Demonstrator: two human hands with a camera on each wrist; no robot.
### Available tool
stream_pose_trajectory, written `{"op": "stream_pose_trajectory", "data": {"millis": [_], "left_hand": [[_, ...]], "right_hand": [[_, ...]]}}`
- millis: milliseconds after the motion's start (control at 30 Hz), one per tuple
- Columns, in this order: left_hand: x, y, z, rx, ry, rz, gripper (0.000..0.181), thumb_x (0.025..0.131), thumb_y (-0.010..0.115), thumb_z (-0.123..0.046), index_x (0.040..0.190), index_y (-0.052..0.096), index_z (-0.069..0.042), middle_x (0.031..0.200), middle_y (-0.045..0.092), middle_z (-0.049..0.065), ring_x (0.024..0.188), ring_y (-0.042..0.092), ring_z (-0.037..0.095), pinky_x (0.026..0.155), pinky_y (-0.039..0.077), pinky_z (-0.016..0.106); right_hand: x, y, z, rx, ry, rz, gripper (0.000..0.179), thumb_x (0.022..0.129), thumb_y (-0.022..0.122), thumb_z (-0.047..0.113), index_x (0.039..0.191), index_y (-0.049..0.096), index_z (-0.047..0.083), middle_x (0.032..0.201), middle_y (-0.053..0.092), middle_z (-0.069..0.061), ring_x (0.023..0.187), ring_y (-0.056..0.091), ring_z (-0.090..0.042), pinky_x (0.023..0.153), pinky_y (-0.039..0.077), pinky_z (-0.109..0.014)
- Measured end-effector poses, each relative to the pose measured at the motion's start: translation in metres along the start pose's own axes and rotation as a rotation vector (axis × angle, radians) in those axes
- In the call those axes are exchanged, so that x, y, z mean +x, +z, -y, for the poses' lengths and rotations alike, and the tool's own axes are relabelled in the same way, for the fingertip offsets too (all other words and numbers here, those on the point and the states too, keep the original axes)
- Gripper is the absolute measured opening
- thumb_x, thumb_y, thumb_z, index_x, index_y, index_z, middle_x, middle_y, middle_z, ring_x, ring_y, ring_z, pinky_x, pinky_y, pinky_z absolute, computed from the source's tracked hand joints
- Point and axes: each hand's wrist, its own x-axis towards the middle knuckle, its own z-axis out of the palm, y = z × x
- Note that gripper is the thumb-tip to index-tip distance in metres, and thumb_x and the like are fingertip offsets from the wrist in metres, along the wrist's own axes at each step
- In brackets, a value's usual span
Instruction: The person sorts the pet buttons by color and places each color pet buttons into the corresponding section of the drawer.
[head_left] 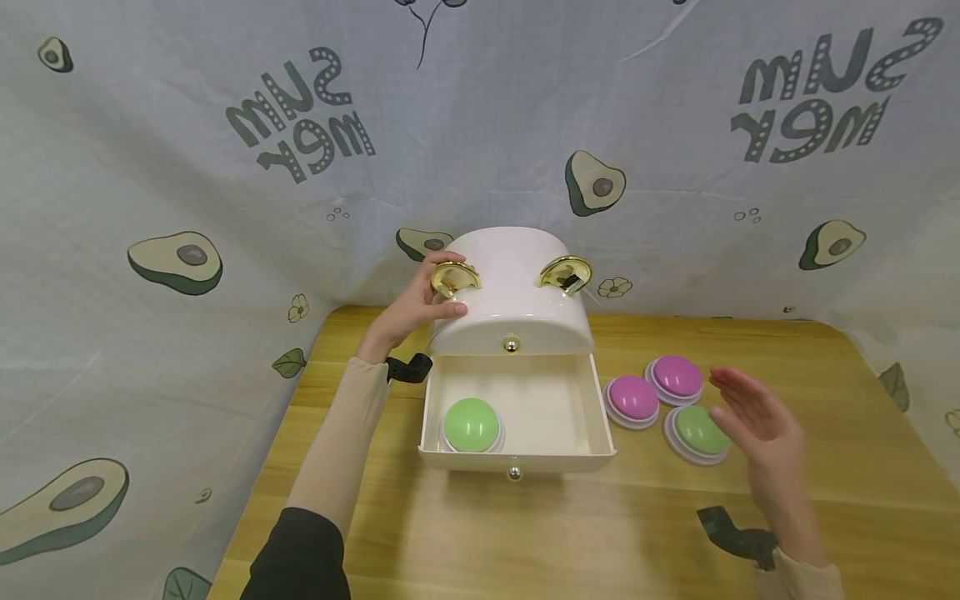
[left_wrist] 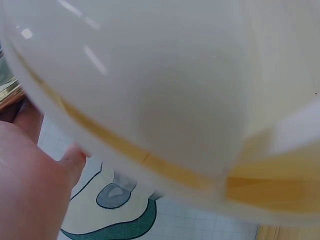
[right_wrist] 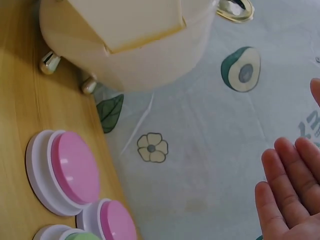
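A white storage box (head_left: 513,279) with two gold ears and an open drawer (head_left: 551,417) stands on the table. My left hand (head_left: 416,304) grips the box at its left gold ear (head_left: 454,279), thumb in front and fingers behind. One green-topped push button (head_left: 471,425) sits in the left front of the drawer. My right hand (head_left: 768,433) is raised with nothing in it, fingers straight, just right of another green button (head_left: 699,431). Two pink-topped buttons, a nearer one (head_left: 633,398) and a farther one (head_left: 675,377), lie between that hand and the drawer.
The wooden table (head_left: 847,433) runs under everything. A pale cloth (head_left: 480,125) printed with avocados and lettering hangs behind and to the sides. Small gold feet (right_wrist: 50,63) hold the box up, and a gold knob (head_left: 514,473) sticks out from the drawer front.
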Motion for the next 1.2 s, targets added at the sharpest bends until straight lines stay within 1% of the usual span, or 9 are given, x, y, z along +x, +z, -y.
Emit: {"op": "stream_pose_trajectory", "data": {"millis": [133,333,467,633,800,867,1000,1067,1200], "left_hand": [[0.000,0.000,0.000,-0.001,-0.001,-0.003,0.065,0.084,0.062,0.008,0.136,0.031,-0.016,0.131,0.040,0.010,0.120,0.040,0.022,0.106,0.026,0.038],[-0.001,0.001,-0.001,-0.005,0.004,-0.004,0.065,0.084,0.062,0.009,0.136,0.031,-0.016,0.131,0.040,0.011,0.120,0.040,0.022,0.106,0.026,0.039],[0.000,0.000,0.000,-0.009,0.008,-0.002,0.065,0.084,0.063,0.008,0.135,0.032,-0.018,0.132,0.040,0.010,0.120,0.041,0.022,0.106,0.026,0.038],[0.000,-0.001,0.001,-0.007,0.015,0.000,0.066,0.083,0.064,0.008,0.135,0.032,-0.017,0.131,0.040,0.010,0.119,0.042,0.022,0.105,0.028,0.038],[0.000,0.000,0.001,-0.011,0.015,0.000,0.065,0.083,0.064,0.007,0.135,0.033,-0.018,0.130,0.041,0.010,0.118,0.042,0.022,0.105,0.028,0.039],[0.000,-0.001,0.001,-0.012,0.017,0.001,0.065,0.083,0.065,0.005,0.135,0.033,-0.018,0.130,0.041,0.010,0.118,0.042,0.022,0.105,0.028,0.039],[0.000,-0.001,0.001,-0.011,0.025,0.005,0.065,0.083,0.067,0.002,0.134,0.033,-0.019,0.129,0.041,0.009,0.118,0.042,0.022,0.105,0.027,0.039],[0.000,-0.001,0.001,-0.012,0.027,0.007,0.065,0.083,0.070,-0.002,0.134,0.034,-0.020,0.129,0.041,0.009,0.118,0.042,0.022,0.105,0.027,0.040],[0.000,-0.001,0.001,-0.012,0.023,0.008,0.065,0.084,0.071,-0.004,0.134,0.033,-0.020,0.130,0.040,0.010,0.119,0.041,0.021,0.104,0.027,0.040]], "right_hand": [[-0.004,-0.008,0.000,-0.002,0.016,-0.018,0.050,0.082,0.044,-0.031,0.130,0.043,-0.018,0.125,0.060,-0.011,0.119,0.053,-0.018,0.101,0.036,-0.021],[-0.010,-0.018,-0.002,-0.093,0.092,-0.074,0.054,0.083,0.048,-0.028,0.134,0.044,-0.011,0.129,0.058,-0.007,0.122,0.048,-0.014,0.101,0.033,-0.018],[-0.014,-0.029,-0.010,-0.156,0.147,-0.053,0.058,0.085,0.050,-0.024,0.139,0.041,-0.005,0.133,0.054,-0.001,0.126,0.042,-0.011,0.105,0.026,-0.017],[-0.020,-0.046,-0.028,-0.199,0.192,-0.045,0.063,0.085,0.052,-0.022,0.142,0.039,0.001,0.135,0.050,0.004,0.127,0.039,-0.008,0.107,0.021,-0.016],[-0.024,-0.060,-0.046,-0.271,0.227,-0.046,0.066,0.086,0.055,-0.018,0.145,0.035,0.005,0.137,0.046,0.008,0.127,0.034,-0.006,0.107,0.016,-0.015],[-0.026,-0.065,-0.052,-0.283,0.243,-0.047,0.068,0.086,0.056,-0.018,0.146,0.033,0.005,0.137,0.045,0.009,0.128,0.033,-0.005,0.108,0.013,-0.015],[-0.029,-0.072,-0.060,-0.325,0.282,-0.025,0.070,0.087,0.056,-0.016,0.148,0.028,0.005,0.142,0.040,0.008,0.132,0.028,-0.005,0.109,0.009,-0.016],[-0.031,-0.075,-0.063,-0.378,0.310,-0.011,0.071,0.088,0.057,-0.013,0.149,0.024,0.005,0.146,0.036,0.006,0.133,0.025,-0.004,0.109,0.008,-0.016],[-0.032,-0.079,-0.069,-0.507,0.323,0.014,0.073,0.089,0.059,-0.008,0.150,0.021,0.004,0.148,0.032,0.006,0.133,0.024,0.000,0.107,0.009,-0.013]]}}
